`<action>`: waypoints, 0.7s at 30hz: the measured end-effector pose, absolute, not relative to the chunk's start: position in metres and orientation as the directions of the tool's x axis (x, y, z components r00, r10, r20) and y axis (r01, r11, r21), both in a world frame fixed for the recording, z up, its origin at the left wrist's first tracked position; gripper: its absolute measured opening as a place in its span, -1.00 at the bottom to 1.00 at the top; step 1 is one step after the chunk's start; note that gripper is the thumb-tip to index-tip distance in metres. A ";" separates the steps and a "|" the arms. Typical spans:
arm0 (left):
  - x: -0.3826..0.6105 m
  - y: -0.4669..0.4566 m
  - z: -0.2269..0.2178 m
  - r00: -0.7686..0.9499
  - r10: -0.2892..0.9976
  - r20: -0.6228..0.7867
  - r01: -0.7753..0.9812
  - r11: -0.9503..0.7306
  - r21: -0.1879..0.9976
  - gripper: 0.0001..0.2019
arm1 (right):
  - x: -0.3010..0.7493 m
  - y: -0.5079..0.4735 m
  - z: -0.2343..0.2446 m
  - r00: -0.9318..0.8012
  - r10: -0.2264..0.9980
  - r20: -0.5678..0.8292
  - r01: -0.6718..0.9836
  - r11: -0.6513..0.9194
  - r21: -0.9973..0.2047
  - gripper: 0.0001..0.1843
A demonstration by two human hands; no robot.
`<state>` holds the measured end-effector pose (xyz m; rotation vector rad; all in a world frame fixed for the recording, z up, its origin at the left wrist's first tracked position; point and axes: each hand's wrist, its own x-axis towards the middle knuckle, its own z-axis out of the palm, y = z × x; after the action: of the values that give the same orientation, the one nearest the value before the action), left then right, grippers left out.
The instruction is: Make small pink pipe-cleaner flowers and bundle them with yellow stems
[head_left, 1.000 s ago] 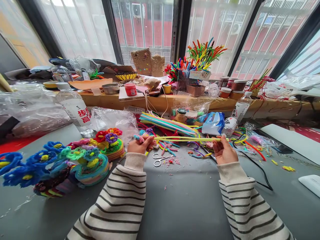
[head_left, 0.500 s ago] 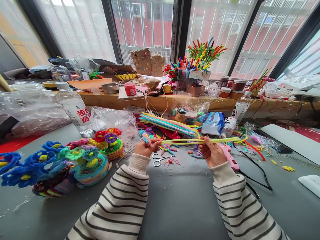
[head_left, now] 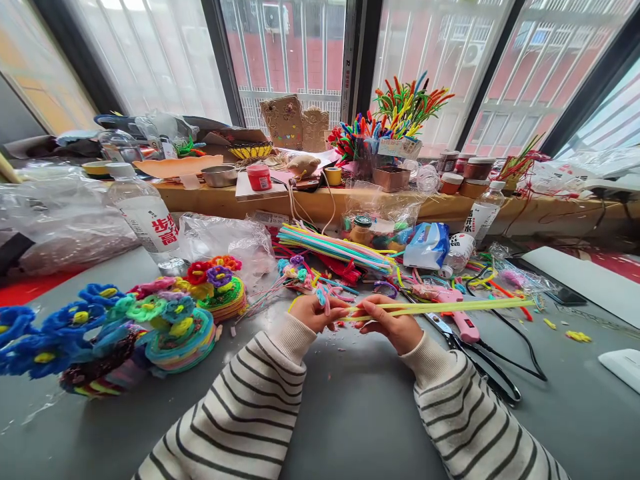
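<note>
Both my hands are closed on a pair of long yellow pipe cleaners [head_left: 450,307] held level above the grey table [head_left: 350,413]. My left hand [head_left: 317,312] pinches their left end together with small pink and blue pieces. My right hand [head_left: 393,325] grips the same stems right beside the left hand, and the free length sticks out to the right. Small scissors lie hidden under my hands. A pink glue gun [head_left: 450,303] lies just behind the stems.
Pipe-cleaner flowers and coiled discs [head_left: 150,320] crowd the left. A bundle of coloured stems [head_left: 335,248], a blue wipes pack [head_left: 425,245], plastic bags and a water bottle [head_left: 145,217] sit behind. Black cable [head_left: 505,363] runs right. A cluttered wooden ledge [head_left: 310,200] lines the window.
My right hand slid left along the yellow stems until it met the left hand. Both hands dropped nearer to me, and the stems' free end now points right.
</note>
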<state>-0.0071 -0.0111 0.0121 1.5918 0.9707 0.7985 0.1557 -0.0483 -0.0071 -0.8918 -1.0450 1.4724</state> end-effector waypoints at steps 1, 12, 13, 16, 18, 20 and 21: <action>-0.007 -0.011 0.012 0.466 0.885 0.012 0.189 -0.113 0.975 -0.72 | 0.156 -0.048 -0.008 -0.164 0.986 0.008 -0.332 -0.047 -0.942 -0.79; -0.008 -0.008 0.013 0.370 0.926 0.081 0.075 -0.117 0.990 -0.72 | 0.165 -0.048 -0.001 -0.238 0.971 0.010 -0.549 -0.126 -0.826 -0.72; -0.008 -0.006 0.012 0.350 0.933 0.089 0.071 -0.121 0.990 -0.71 | 0.167 -0.048 0.000 -0.217 0.976 0.018 -0.586 -0.116 -0.802 -0.74; -0.011 -0.001 0.008 0.302 0.949 0.093 0.104 -0.130 0.986 -0.69 | 0.173 -0.047 0.003 -0.165 0.986 0.029 -0.660 -0.088 -0.746 -0.81; -0.013 0.001 0.006 0.281 0.953 0.109 0.145 -0.154 0.977 -0.70 | 0.179 -0.045 0.005 -0.131 0.991 0.028 -0.692 -0.071 -0.719 -0.83; -0.015 0.003 0.006 0.274 0.955 0.117 0.159 -0.165 0.973 -0.70 | 0.185 -0.045 0.008 -0.081 0.996 0.044 -0.727 -0.029 -0.686 -0.84; -0.015 0.003 0.006 0.274 0.954 0.119 0.155 -0.166 0.974 -0.70 | 0.188 -0.044 0.009 -0.060 0.996 0.059 -0.741 -0.005 -0.671 -0.85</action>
<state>-0.0148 0.0026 0.0063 1.5600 1.0599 1.0202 0.1883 -0.0445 0.0092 -0.5167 -0.6397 1.5279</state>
